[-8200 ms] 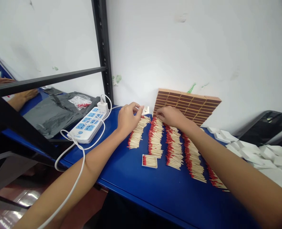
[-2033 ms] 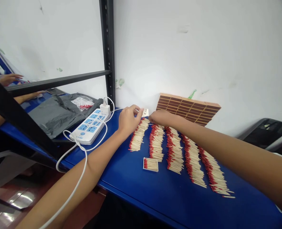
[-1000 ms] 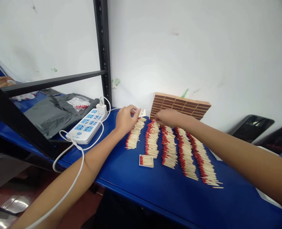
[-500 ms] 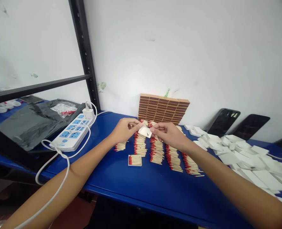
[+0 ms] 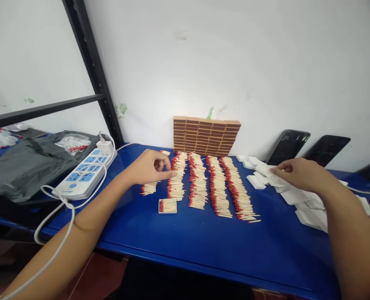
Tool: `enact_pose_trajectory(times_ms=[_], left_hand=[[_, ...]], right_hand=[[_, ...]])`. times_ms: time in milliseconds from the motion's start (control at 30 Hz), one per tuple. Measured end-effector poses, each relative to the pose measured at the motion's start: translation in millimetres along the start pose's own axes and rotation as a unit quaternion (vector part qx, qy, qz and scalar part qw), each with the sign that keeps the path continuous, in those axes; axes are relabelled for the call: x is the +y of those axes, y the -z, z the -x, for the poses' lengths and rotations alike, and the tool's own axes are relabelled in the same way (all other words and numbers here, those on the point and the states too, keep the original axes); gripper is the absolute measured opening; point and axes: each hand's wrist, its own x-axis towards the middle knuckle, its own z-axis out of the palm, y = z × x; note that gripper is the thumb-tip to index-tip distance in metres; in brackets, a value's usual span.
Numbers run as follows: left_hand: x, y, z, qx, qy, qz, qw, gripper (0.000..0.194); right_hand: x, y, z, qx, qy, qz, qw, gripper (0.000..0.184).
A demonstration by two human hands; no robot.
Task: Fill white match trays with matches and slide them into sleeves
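Got one blue table (image 5: 203, 246) under both hands. Can't tell the right hand's (image 5: 301, 175) grip on heaped white trays (image 5: 294, 196). See five match rows (image 5: 216, 185), partly blocked by the left hand (image 5: 150, 166), thumb and fingers apart. Got one matchbox stack (image 5: 205, 137) beyond it, one power strip (image 5: 85, 170) left, two phones (image 5: 288, 146) past the right, one filled tray (image 5: 167, 213) nearer.

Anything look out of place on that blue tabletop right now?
One red-tipped wooden match lies alone just off the near end of the rightmost match row. The white box-like pieces by the right hand also lie jumbled, unlike the orderly rows.
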Motion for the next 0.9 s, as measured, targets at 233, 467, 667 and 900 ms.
enact_pose_trajectory(times_ms=[233,467,667,900], left_hand=[[27.6,24.0,13.0,-0.266,0.065,-0.032,0.961,0.044],[27.8,9.6,18.3,-0.290,0.076,-0.093,0.949,0.042],[26.4,6.2,17.1,-0.313,0.069,-0.103,0.942,0.033],[27.8,12.9,18.6,-0.313,0.053,-0.082,0.945,0.028]], right_hand=[[-41.4,-4.0,21.0,0.078,0.083,0.003,0.994,0.032],[-62.6,-6.8,31.1,0.100,0.150,-0.042,0.983,0.031],[-58.7,-10.1,28.9,0.108,0.159,-0.070,0.979,0.032],[-65.0,-13.9,32.4,0.109,0.168,-0.105,0.974,0.030]])
